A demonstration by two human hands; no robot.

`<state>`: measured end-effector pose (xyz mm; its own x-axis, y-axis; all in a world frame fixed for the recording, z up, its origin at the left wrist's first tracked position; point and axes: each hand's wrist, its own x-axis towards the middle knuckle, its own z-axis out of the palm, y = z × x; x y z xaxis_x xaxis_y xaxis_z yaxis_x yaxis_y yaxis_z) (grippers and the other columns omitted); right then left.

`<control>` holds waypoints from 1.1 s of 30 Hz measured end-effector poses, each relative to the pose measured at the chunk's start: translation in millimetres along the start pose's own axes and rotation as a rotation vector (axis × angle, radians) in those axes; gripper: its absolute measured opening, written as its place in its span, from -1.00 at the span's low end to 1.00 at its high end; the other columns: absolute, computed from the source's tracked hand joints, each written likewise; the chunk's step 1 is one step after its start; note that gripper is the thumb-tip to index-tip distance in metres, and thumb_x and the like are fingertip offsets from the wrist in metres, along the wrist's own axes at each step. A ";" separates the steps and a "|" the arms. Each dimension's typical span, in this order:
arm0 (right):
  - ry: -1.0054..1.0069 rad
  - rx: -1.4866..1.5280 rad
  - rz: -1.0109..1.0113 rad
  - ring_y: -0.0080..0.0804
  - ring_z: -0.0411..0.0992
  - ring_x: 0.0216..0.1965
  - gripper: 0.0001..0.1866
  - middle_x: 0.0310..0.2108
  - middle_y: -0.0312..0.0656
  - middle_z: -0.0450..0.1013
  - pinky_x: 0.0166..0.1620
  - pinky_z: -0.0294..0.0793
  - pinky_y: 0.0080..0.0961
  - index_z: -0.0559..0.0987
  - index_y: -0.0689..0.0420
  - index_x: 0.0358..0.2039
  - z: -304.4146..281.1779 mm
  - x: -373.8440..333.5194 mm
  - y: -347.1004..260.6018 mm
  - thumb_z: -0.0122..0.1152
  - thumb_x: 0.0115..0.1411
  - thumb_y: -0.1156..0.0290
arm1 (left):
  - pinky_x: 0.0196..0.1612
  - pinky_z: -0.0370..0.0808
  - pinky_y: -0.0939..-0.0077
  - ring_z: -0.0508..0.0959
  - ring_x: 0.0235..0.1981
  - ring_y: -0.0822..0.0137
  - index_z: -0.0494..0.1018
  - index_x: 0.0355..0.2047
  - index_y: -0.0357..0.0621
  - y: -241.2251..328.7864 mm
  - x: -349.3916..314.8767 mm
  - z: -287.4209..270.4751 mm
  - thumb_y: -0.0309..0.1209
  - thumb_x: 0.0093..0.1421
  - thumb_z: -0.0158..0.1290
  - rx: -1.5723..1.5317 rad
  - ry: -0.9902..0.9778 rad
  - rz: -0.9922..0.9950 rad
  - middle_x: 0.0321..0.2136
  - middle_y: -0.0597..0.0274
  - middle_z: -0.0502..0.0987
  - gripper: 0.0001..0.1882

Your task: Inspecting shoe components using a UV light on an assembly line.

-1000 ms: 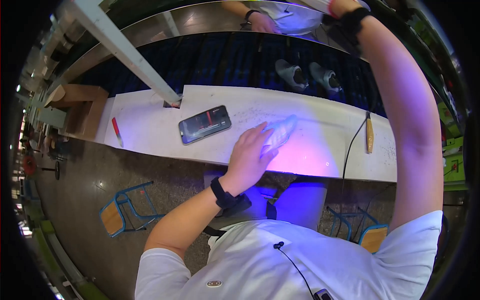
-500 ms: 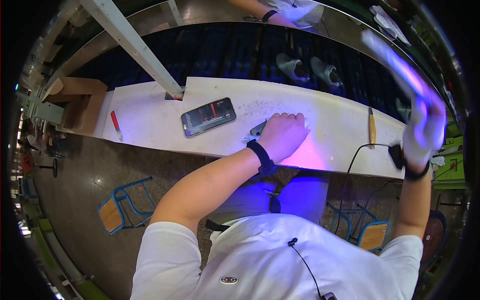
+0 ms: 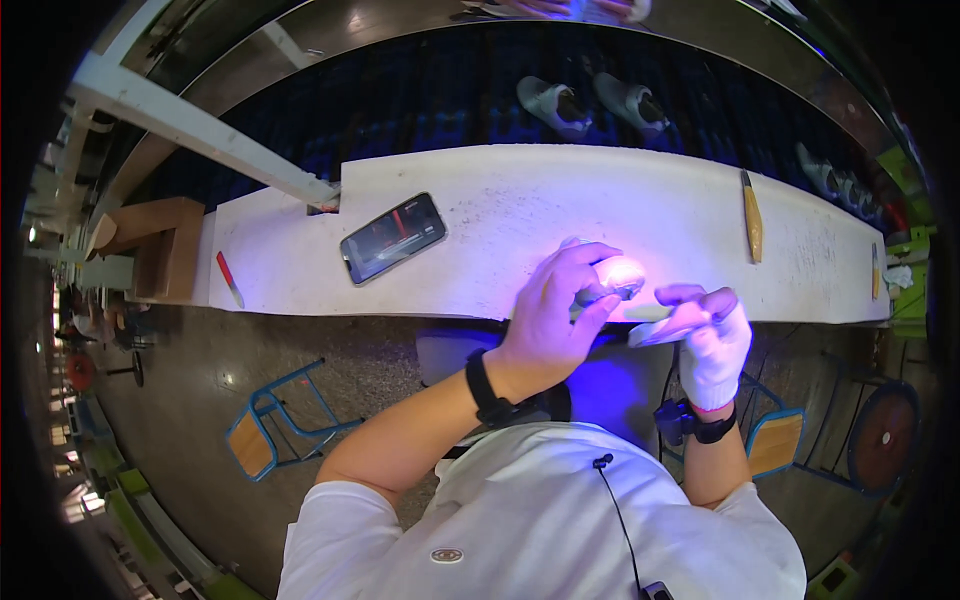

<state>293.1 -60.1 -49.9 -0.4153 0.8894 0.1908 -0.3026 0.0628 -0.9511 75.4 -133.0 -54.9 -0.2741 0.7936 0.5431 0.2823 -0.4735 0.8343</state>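
Observation:
My bare left hand is closed around a small white shoe, held just above the near edge of the white worktable. Its rounded end glows under violet light, and my fingers cover much of the rest. Close by on the right is my right hand, in a white glove with some fingertips bare. Those fingers are bent together on a flat, pale, pointed piece, whose kind I cannot make out. A small gap separates this piece from the shoe.
A phone lies on the table, with a red-handled knife farther left. Toward the right lies a yellow-handled tool. Behind the table, pale shoes stand on a dark conveyor. A cardboard box and a slanted post are at left.
My right hand has come down from the far right to beside my left. The left has lifted the shoe off the table and drawn it nearer. My view has shifted slightly.

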 end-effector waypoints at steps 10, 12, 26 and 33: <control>-0.077 0.304 0.075 0.02 0.43 0.30 -0.78 0.25 0.21 0.45 0.28 0.48 -0.10 0.51 0.23 -0.28 57.7 -1.3 23.0 0.45 0.23 0.51 | 0.33 0.44 0.10 0.56 0.26 -0.16 0.49 -0.04 -0.33 30.1 -29.0 -27.8 -0.69 0.32 0.13 0.031 -0.135 -0.164 0.18 -0.38 0.54 -0.78; -0.055 0.295 0.092 0.01 0.45 0.29 -0.79 0.22 0.18 0.47 0.26 0.54 -0.09 0.47 0.24 -0.28 65.7 -3.8 11.4 0.41 0.27 0.54 | 0.38 0.34 0.18 0.44 0.37 -0.09 0.36 0.06 -0.34 25.5 -42.3 -20.6 -0.62 0.35 0.17 -0.097 -0.082 -0.183 0.28 -0.48 0.41 -0.67; -0.145 -0.067 -0.143 -0.09 0.58 0.15 -0.70 0.11 0.07 0.59 0.09 0.59 -0.24 0.45 0.19 -0.32 50.5 -15.2 28.4 0.50 0.19 0.48 | 0.46 0.21 -0.01 0.31 0.45 -0.26 0.23 -0.05 -0.19 36.4 -64.8 -0.6 -0.62 0.30 0.27 -0.177 0.073 -0.305 0.29 -0.53 0.39 -0.59; -0.139 -0.200 -0.255 -0.13 0.69 -0.16 -0.59 -0.01 0.06 0.65 -0.15 0.65 -0.37 0.44 0.14 -0.24 49.8 -17.1 39.2 0.59 0.12 0.40 | 0.43 0.26 -0.08 0.36 0.40 -0.18 0.29 0.01 -0.18 38.4 -50.5 -13.3 -0.52 0.27 0.31 -0.209 0.037 -0.287 0.19 -0.37 0.51 -0.56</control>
<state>245.6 -95.4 -78.3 -0.4651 0.7644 0.4465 -0.2430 0.3748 -0.8947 87.9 -196.3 -49.0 -0.3496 0.8929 0.2836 -0.0043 -0.3042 0.9526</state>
